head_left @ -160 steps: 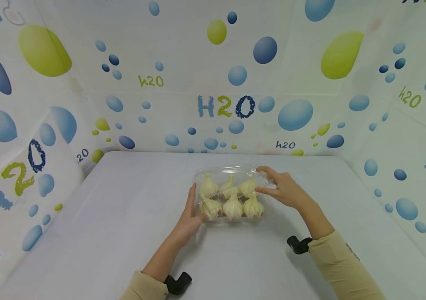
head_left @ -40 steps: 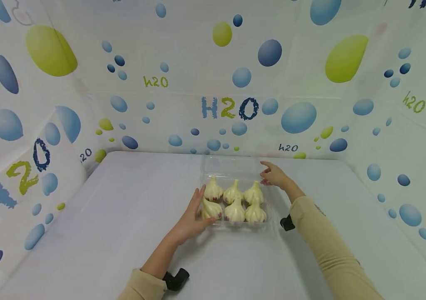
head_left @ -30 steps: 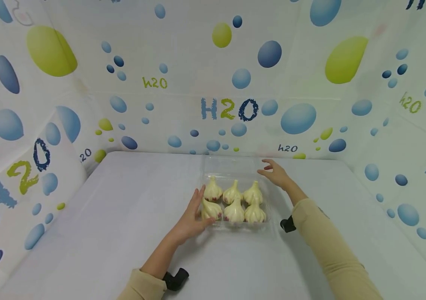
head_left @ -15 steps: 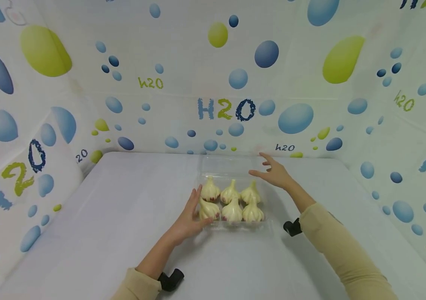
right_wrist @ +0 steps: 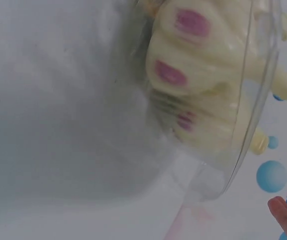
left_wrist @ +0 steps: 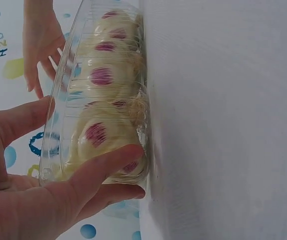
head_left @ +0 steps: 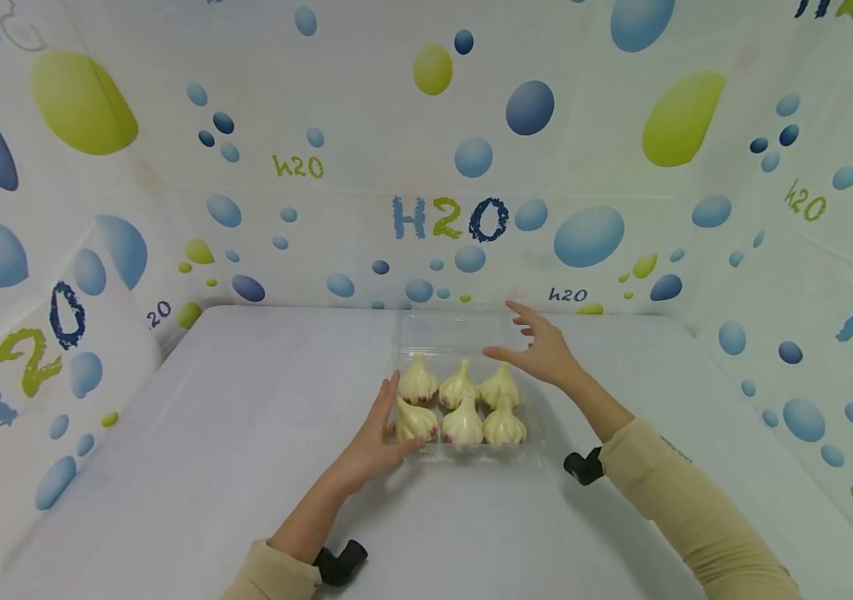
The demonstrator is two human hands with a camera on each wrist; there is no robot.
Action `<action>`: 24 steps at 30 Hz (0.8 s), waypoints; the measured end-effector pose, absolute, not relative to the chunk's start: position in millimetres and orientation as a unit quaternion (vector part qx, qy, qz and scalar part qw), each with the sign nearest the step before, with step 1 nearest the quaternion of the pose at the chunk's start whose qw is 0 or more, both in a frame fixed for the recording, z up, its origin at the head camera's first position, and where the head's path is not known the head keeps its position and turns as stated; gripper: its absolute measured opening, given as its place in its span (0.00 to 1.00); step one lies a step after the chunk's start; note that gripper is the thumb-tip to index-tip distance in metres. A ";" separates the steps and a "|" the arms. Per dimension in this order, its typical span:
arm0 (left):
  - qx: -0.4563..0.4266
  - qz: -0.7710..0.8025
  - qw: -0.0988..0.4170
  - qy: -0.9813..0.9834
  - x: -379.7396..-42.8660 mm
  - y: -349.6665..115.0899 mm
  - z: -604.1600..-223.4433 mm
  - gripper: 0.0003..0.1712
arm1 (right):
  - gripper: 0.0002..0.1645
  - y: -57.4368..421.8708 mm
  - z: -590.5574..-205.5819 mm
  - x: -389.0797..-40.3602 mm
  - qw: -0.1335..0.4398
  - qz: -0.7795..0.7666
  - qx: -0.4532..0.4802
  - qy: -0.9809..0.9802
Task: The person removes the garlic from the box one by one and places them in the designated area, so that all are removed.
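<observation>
- The lid point(head_left: 449, 327), slanting over the garlic point(head_left: 462, 427) some seconds ago, now lies folded back on the far side; all six heads are uncovered, so opening looks done.
- The right hand point(head_left: 542, 346) has since moved inward at the lid's right side, thumb and fingers spread wide, holding nothing (contact with the plastic is unclear).
- The left hand point(head_left: 376, 446) grips the box point(head_left: 471, 452) by its left end.
- The box sits mid-desk point(head_left: 261, 467), long axis left to right, mouth up; most stems point upward, the front-left one tilting left.
</observation>
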State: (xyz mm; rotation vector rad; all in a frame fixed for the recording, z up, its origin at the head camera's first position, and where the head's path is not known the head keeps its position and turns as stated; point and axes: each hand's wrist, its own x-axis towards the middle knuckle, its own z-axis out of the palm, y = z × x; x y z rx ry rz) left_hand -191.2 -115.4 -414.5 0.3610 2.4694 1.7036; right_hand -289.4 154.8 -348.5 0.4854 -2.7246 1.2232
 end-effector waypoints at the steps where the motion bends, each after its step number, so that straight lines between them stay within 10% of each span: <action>1: 0.119 0.564 0.061 0.815 -191.3 -115.5 -415.1 0.55 | 0.53 152.8 -348.0 -288.0 0.059 0.404 0.163 -0.898; 24: 0.130 0.582 0.059 0.800 -191.7 -118.9 -418.3 0.58 | 0.52 106.1 -359.9 -274.4 0.046 0.419 0.204 -0.883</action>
